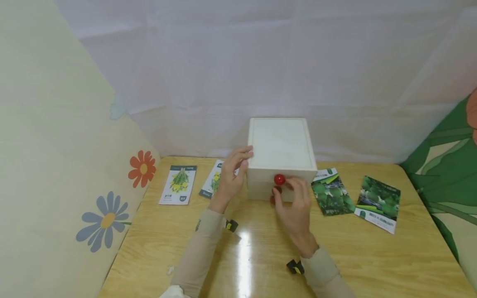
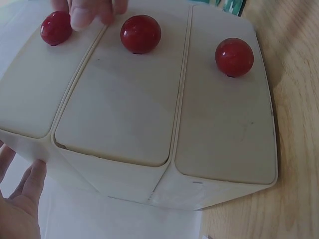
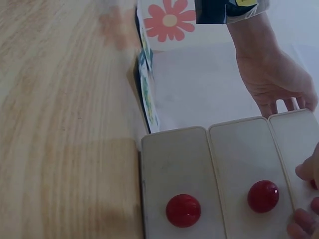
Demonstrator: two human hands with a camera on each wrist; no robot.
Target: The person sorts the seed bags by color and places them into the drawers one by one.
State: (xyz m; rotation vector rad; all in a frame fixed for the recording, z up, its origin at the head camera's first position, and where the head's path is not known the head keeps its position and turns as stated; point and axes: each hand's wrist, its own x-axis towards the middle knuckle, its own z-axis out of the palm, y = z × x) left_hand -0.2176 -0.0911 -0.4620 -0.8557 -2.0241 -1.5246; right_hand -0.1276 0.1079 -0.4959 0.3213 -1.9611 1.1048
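Box point(image 1: 279, 142) is set on table point(image 1: 357, 252) beyond the nearer right hand point(image 1: 297, 207) and right of the left hand point(image 1: 232, 176), drawer fronts point(image 2: 117, 104) running crosswise, top knob point(image 1: 279, 179) pinched by the right, left wall point(image 2: 119, 179) touched by unclenched left fingers.

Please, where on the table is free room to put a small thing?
The table is bare right of the right sleeve, nearer than the green packets, and between both sleeves. It is crowded at the box: green and white packets flank it, the left hand touches its side, the right hand is at its knobs.
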